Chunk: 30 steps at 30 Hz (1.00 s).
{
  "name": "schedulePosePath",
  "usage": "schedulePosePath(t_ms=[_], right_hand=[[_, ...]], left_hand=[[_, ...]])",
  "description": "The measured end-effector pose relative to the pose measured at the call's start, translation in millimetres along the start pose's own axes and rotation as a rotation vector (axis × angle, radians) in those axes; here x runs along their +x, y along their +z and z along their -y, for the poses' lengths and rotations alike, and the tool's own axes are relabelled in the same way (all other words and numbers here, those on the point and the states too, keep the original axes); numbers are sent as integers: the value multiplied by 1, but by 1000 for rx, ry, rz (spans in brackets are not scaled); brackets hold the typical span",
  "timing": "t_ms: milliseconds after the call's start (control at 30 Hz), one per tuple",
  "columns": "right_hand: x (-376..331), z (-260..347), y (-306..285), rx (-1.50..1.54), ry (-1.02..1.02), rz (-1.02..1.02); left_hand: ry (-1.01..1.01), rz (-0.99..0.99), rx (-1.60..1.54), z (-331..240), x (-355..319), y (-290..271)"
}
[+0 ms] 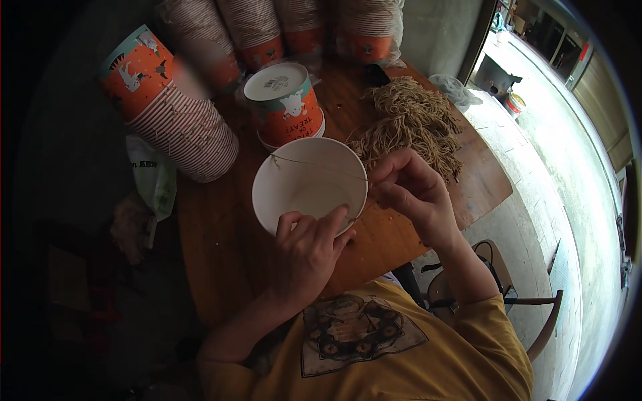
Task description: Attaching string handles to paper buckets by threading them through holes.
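The table (384,239), a brown wooden top with rounded corners, stood in a dim room; to the right, the floor (545,157) lay in bright light, with a round tin (514,104) upon it. Wrapped stacks (257,30) of orange cups lined the back of the table. A tall stack (177,127) of inverted orange-and-teal cups stood at the left, slanting in the wide view, and a short stack (285,110), also inverted, stood just beyond the cup in hand. A pile of cords (414,123), tan and loosely heaped, lay at the right rear, near a clear bag (457,91). A chair (543,324) showed at lower right. The cup (291,194), white inside, was located over the near middle of the table, in front of the person's yellow shirt (401,354). Its mouth faced up and toward the person; its long axis ran from the mouth down and away to the base, strongly foreshortened. Whether the base touched the table could not be told. The left hand (309,246) gripped the near rim, fingers curled inside. The right hand (416,194), thumb and forefinger pinched together, held a thin cord (321,164), which crossed the mouth from the far left rim to the right.
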State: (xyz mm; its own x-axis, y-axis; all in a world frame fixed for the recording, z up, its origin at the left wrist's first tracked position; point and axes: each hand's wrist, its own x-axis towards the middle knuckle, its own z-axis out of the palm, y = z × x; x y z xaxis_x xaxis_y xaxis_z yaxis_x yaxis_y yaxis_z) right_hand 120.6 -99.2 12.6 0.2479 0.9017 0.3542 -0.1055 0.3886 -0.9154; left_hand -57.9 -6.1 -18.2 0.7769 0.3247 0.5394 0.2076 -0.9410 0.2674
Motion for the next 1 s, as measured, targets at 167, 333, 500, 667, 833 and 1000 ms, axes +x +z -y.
schedulePosePath(t_ms=[167,333,500,667,833,1000], right_hand=[[11,2,1,157,8,-31],[44,-15,1,27,-86,40],[66,-16,17,81,-121,427],[139,25,52,-90,-293,429],[222,70,83,-57,-562,461],[325,71,112,-133,-686,331]], left_hand=[[92,-55,62,5,0,-22],[-323,-71,-475,33,4,-65],[-660,-124,-1207,73,49,-128],[-600,-86,-1254,139,113,-196],[-523,-227,-1058,206,173,-271],[-492,-364,-1338,254,219,-293]])
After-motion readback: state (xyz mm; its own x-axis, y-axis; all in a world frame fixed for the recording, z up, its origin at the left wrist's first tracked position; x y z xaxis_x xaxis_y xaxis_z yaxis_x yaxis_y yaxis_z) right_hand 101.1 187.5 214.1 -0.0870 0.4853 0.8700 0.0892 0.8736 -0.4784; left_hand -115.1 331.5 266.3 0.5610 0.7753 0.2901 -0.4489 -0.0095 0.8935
